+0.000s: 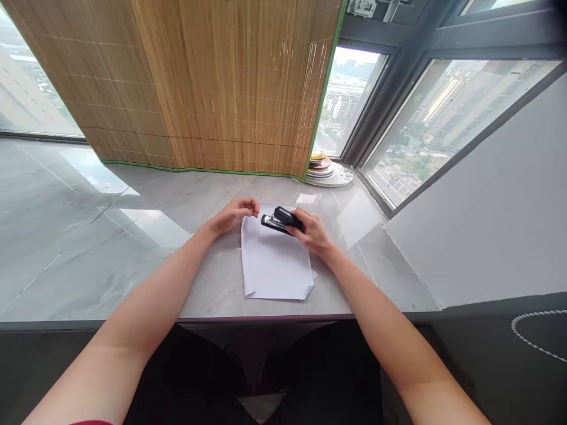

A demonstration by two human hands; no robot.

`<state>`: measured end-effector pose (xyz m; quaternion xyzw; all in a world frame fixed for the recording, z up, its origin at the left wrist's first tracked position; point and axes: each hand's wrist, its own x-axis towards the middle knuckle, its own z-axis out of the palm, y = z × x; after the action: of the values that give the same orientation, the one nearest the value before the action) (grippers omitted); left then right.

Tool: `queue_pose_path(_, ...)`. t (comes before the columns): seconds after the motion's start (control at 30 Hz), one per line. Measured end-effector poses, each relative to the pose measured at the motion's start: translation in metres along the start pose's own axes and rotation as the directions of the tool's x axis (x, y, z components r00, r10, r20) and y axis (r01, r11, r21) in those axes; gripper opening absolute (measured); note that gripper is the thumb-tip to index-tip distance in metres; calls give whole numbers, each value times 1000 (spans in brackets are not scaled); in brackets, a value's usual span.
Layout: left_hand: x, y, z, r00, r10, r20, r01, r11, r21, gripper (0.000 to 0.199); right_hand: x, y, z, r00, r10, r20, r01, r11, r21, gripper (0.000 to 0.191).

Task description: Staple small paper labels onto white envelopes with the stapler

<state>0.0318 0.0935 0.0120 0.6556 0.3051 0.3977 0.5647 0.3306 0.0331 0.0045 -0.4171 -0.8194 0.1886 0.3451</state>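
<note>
A black stapler [279, 221] is held in my right hand [313, 231], its jaws apart and pointing left, above the upper part of a white sheet of paper [277, 265]. The paper lies on the grey marbled ledge, and its two near corners are folded or curled. My left hand [237, 213] is at the paper's upper left corner, with the fingers curled in and the tips near the thumb. Whatever may sit between those fingertips is too small to tell.
A bamboo blind [221, 88] with green edging hangs down to the ledge [110, 254] at the back. Stacked plates [325, 172] stand in the back right corner by the windows. A white wall [496, 195] borders the right side. A beaded cord [516, 330] hangs at far right.
</note>
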Motion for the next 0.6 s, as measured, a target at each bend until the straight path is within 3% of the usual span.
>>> queue_pose_path(0.2,-1,1,-10,989,-84,121,60,980,192,18,5,6,3,995,-33,90,36,999,-35,26)
queue_pose_path(0.4,-2,8,-2,979,-62,192,-17,924,381,43,9,8,4,991,-28,127,27,1000,9,36)
queue_pose_path(0.6,-1,5,0,953,-66,296,-98,857,505,48,10,13,-2,996,77,41,-82,987,138,45)
